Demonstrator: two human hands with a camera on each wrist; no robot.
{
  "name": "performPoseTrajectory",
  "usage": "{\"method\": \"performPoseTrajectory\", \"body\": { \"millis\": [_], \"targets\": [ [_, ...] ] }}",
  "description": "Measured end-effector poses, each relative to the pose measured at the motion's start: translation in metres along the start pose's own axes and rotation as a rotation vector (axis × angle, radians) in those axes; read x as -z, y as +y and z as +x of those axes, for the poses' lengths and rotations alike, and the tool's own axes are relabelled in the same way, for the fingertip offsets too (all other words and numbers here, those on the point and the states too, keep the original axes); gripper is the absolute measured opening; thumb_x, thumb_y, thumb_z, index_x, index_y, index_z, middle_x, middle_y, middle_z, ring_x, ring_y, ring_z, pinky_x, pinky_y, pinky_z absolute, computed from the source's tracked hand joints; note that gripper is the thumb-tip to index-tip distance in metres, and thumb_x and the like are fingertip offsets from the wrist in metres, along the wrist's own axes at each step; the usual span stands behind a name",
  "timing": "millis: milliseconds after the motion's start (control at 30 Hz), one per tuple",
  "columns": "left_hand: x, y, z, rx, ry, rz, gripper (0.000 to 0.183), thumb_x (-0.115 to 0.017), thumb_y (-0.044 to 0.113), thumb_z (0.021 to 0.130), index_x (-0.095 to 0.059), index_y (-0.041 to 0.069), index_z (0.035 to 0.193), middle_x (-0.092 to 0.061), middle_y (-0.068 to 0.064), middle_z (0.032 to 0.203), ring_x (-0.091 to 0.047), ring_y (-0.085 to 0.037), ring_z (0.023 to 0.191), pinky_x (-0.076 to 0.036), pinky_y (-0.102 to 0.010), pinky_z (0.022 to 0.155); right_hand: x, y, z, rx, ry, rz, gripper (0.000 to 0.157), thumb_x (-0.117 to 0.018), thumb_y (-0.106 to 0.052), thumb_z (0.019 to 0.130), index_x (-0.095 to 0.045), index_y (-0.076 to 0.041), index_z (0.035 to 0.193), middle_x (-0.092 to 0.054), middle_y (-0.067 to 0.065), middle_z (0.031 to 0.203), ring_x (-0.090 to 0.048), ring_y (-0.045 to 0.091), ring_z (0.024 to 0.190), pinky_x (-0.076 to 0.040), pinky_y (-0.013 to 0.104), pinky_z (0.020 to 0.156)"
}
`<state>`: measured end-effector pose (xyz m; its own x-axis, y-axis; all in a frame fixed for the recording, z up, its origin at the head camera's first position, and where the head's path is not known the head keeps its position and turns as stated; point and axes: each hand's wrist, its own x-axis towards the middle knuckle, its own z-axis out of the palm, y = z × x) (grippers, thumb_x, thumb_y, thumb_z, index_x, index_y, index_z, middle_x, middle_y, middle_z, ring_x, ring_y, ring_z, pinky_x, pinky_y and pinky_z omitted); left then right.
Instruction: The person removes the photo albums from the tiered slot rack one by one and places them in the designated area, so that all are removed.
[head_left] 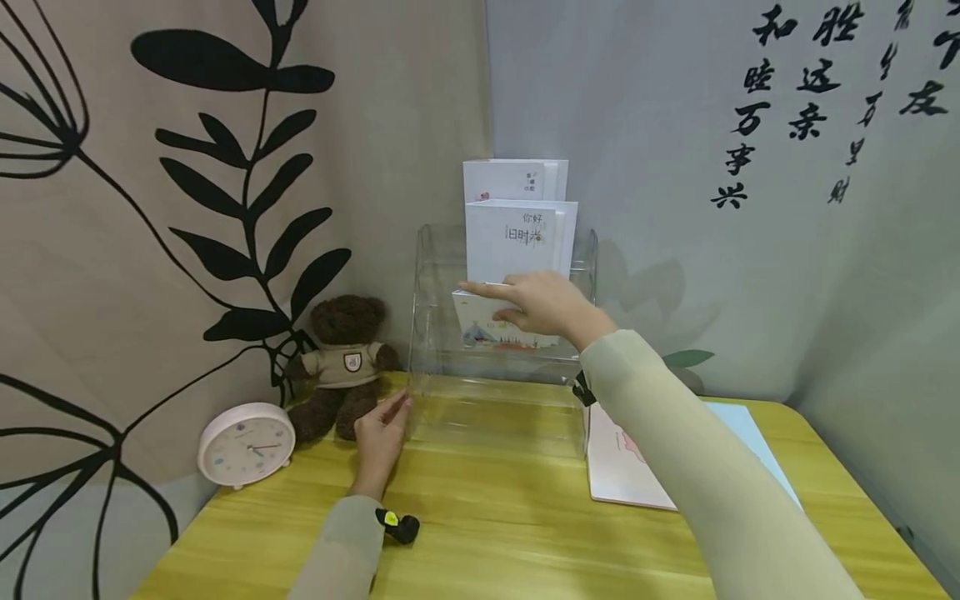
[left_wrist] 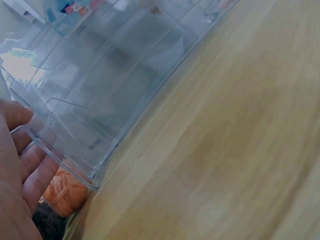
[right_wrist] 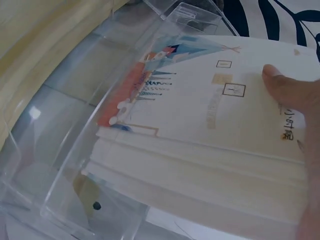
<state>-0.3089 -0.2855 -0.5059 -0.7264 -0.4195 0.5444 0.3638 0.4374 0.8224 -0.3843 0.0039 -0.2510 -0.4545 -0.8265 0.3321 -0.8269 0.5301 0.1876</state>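
A clear plastic tiered rack [head_left: 437, 333] stands at the back of the table. With my left hand [head_left: 382, 433] I hold its lower left edge; in the left wrist view, the thumb and fingers [left_wrist: 37, 172] lie on either side of the clear rim. My right hand [head_left: 553, 305] grips a thick white notebook [right_wrist: 195, 115] with a colourful printed cover, at a middle tier. Its thumb [right_wrist: 282, 87] presses the front cover, while the other fingers are hidden behind it. Above it on the rack stand white notebooks [head_left: 491, 242], one tier behind another.
Left of the rack sit a brown teddy bear [head_left: 345, 367] and a round pink clock [head_left: 247, 444]. A pink booklet [head_left: 618, 467] and a light blue sheet [head_left: 757, 442] lie to the right, partly under my right arm. An orange yarn ball [left_wrist: 65, 192] lies beyond the rack.
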Motion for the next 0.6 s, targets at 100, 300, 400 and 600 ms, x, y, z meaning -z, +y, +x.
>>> {"method": "performPoseTrajectory", "body": {
  "millis": [100,300,400,600],
  "targets": [
    [0.0004,-0.001,-0.0015,0.008,-0.01,0.01,0.025,-0.076,0.023,0.093,-0.078,0.016,0.117,-0.076,-0.001,0.107,-0.073,-0.02,0.093,-0.055,-0.016,0.072,-0.004,0.0012,-0.0028,0.026,0.059,0.043,0.063,-0.067,-0.032,0.099,-0.039,-0.046,0.153,-0.063,-0.004,0.083,-0.046,0.013,0.058,-0.046,0.03,0.056],
    [0.0015,0.0014,-0.0023,0.047,-0.028,0.024,0.025,-0.074,0.023,0.094,-0.077,0.02,0.119,-0.076,0.001,0.107,-0.073,-0.018,0.094,-0.06,-0.038,0.077,-0.0073,0.0013,-0.0055,0.069,0.15,0.13,0.054,-0.07,-0.027,0.097,-0.053,-0.037,0.147,-0.074,0.0,0.11,-0.053,0.01,0.057,-0.049,0.029,0.057],
    [0.0013,0.0019,-0.0015,0.047,-0.03,0.022,0.025,-0.074,0.022,0.094,-0.077,0.02,0.119,-0.076,0.001,0.107,-0.073,-0.018,0.094,-0.06,-0.042,0.078,-0.0074,0.0007,-0.0062,0.057,0.157,0.128,0.053,-0.069,-0.029,0.098,-0.053,-0.038,0.147,-0.073,-0.002,0.113,-0.058,0.009,0.061,-0.051,0.03,0.06],
    [0.0011,0.001,0.0001,0.035,-0.027,0.024,0.026,-0.075,0.024,0.094,-0.077,0.02,0.119,-0.076,0.001,0.107,-0.073,-0.017,0.094,-0.06,-0.041,0.078,-0.0034,0.0004,-0.0073,0.04,0.094,0.119,0.053,-0.065,-0.029,0.101,-0.048,-0.041,0.15,-0.072,-0.003,0.117,-0.067,0.013,0.076,-0.057,0.034,0.074]
  ]
}}
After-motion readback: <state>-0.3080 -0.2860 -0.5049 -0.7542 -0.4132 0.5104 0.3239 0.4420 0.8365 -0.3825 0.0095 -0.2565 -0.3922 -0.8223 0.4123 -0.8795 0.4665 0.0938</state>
